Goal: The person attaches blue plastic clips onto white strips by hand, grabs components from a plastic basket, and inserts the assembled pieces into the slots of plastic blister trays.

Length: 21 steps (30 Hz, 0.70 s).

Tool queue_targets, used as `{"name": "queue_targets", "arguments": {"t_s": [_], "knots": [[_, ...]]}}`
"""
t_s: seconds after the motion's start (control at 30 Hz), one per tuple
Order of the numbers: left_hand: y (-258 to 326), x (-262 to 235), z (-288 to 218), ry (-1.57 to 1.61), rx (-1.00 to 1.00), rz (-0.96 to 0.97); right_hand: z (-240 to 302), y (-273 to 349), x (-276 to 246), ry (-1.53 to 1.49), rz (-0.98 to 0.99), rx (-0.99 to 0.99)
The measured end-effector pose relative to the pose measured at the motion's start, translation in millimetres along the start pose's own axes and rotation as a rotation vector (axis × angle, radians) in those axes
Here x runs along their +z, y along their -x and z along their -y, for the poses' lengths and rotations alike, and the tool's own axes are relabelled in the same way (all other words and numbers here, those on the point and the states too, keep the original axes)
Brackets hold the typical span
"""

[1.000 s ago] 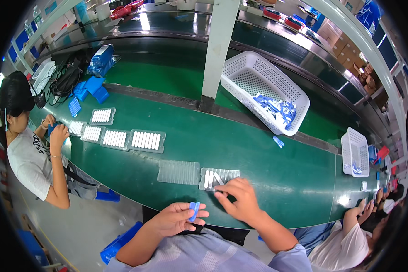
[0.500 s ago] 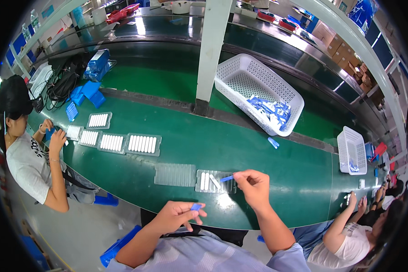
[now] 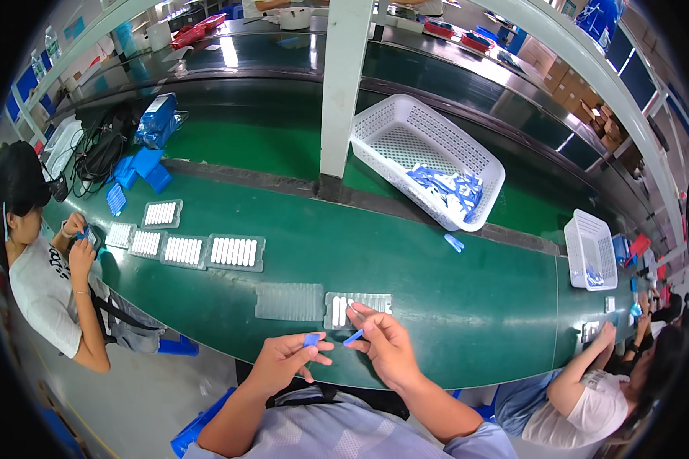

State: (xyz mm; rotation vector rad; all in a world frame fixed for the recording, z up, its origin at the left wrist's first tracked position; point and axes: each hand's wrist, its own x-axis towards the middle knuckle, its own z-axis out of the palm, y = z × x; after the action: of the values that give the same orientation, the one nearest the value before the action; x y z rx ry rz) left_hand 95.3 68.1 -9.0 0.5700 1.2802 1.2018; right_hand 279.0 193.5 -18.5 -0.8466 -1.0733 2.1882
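My left hand (image 3: 285,356) is closed on a small blue piece (image 3: 311,340), which pokes up between thumb and fingers; its exact kind does not show. Opposite it, my right hand (image 3: 389,350) pinches a narrow blue strip (image 3: 353,337) between thumb and finger, its end pointing toward the left hand. Just beyond, a clear grooved tray (image 3: 382,303) lies on the bench, partly covered by my right fingers. A few white sticks (image 3: 339,312) stand side by side in its left grooves. Beside it on the left is another clear tray (image 3: 289,301) with bare grooves.
Trays of white sticks (image 3: 236,252) line up at the left, near a co-worker (image 3: 42,268). A large white basket (image 3: 367,145) holds blue and white pieces beyond a post (image 3: 344,92). Another basket (image 3: 592,252) and a co-worker (image 3: 589,390) are at right. Blue clips (image 3: 454,242) lie loose.
My right hand has drawn back from the tray toward my left hand, bringing the blue strip close to it. The left hand keeps its blue piece. The view has shifted slightly.
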Motion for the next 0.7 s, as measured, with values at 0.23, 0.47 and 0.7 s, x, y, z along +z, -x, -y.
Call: {"name": "queue_targets", "arguments": {"t_s": [0.23,0.47,0.7], "knots": [[10,-5,-2,0.022,-0.039,0.024,19,18,-4,0.081,0.076,-0.107],[13,-6,-1,0.023,-0.056,0.031,5,21,-9,0.366,0.303,0.103],[15,-8,2,0.062,-0.045,0.050,0,25,2,0.360,0.257,0.060]]}}
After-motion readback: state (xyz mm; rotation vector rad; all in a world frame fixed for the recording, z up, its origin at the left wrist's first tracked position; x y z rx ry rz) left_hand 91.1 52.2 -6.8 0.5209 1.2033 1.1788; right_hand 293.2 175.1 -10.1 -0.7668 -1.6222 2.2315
